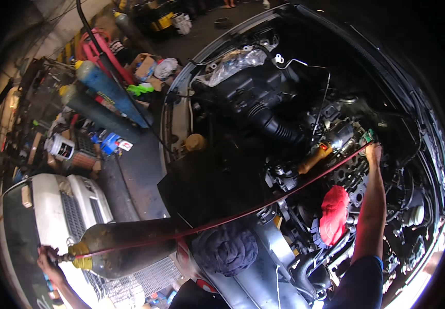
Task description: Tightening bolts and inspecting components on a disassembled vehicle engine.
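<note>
Crossing engine bay (183, 116) beside cluttered floor (142, 198), red hose (284, 196), left hand (50, 262) and right hand (374, 153) clamped on its ends.

Long strip (284, 196) over cyl (124, 232) & eng bay (182, 110) | cyl L of bay | cloth (334, 213) in bay

The green piece (369, 136) at the right hand (373, 153) is too small to identify; below the left hand (50, 263), the forearm (71, 294) is cut off.
</note>
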Available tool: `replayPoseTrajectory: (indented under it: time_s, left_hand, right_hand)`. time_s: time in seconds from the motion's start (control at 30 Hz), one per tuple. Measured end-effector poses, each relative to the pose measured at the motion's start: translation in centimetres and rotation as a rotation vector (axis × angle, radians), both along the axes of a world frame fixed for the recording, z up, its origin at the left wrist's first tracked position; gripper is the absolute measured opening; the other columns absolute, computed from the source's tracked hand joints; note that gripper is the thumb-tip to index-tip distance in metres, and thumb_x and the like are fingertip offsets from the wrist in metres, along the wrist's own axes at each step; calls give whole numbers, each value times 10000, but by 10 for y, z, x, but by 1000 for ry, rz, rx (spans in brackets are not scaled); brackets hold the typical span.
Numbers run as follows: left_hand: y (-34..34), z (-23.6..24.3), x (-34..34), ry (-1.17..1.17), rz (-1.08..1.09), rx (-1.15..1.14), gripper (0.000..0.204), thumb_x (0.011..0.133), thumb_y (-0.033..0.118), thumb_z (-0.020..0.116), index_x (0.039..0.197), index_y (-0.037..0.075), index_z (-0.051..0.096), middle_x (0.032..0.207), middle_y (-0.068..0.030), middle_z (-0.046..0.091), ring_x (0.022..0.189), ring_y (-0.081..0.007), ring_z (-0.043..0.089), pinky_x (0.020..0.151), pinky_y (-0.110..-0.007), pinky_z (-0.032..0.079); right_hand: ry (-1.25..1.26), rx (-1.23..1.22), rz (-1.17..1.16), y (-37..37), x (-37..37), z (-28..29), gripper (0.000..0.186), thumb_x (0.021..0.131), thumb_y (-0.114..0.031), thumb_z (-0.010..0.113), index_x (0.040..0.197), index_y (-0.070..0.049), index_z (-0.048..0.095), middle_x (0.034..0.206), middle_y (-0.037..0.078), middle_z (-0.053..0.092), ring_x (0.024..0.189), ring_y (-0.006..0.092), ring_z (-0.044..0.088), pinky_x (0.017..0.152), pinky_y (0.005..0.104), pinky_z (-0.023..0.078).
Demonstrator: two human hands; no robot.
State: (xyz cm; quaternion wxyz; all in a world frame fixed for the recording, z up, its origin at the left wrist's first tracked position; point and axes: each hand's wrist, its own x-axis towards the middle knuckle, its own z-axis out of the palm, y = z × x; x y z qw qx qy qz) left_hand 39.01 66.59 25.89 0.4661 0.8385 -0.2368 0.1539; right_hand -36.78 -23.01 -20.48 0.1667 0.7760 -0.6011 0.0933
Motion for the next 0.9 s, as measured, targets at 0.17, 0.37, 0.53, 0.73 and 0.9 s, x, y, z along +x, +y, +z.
replayPoseTrajectory:
  time_s: [0.17,0.37,0.53,0.73,0.9]
  left_hand:
    - [57,-10,30,50,-123,33,276,998,219,466,755,92,499,783,-24,449,755,-129,440,801,-325,456]
    - [69,-32,47,-4,98,-78,348,1089,332,490,1011,25,633,923,-91,586,908,-213,600,885,-376,506]
    - [22,-33,17,-74,59,-60,393,1080,354,500,927,20,639,850,-89,601,812,-212,594,779,-351,498]
    - [-2,-28,-4,-114,16,-57,459,1068,380,512,826,15,647,762,-86,618,697,-210,588,651,-322,489]
    - [-11,-26,-9,-86,-83,-85,514,1062,393,515,752,7,650,685,-84,621,612,-202,579,575,-307,486]
  right_hand:
    - [-712,-205,-48,102,46,112,510,965,-310,605,1393,-34,577,1222,255,686,1137,455,644,934,483,525]
    - [-584,-212,248,168,158,235,265,1013,-170,577,1238,-74,681,1238,184,688,1129,400,665,922,438,536]
    - [-445,107,304,112,276,252,427,971,-212,638,1379,-106,569,1117,191,735,980,425,711,786,454,573]
    - [36,284,160,66,347,262,599,910,-243,661,1469,-116,487,1098,227,705,993,423,709,821,583,559]
    - [-220,80,116,172,299,265,635,897,-266,673,1480,-121,466,1256,266,657,1049,459,682,856,552,562]
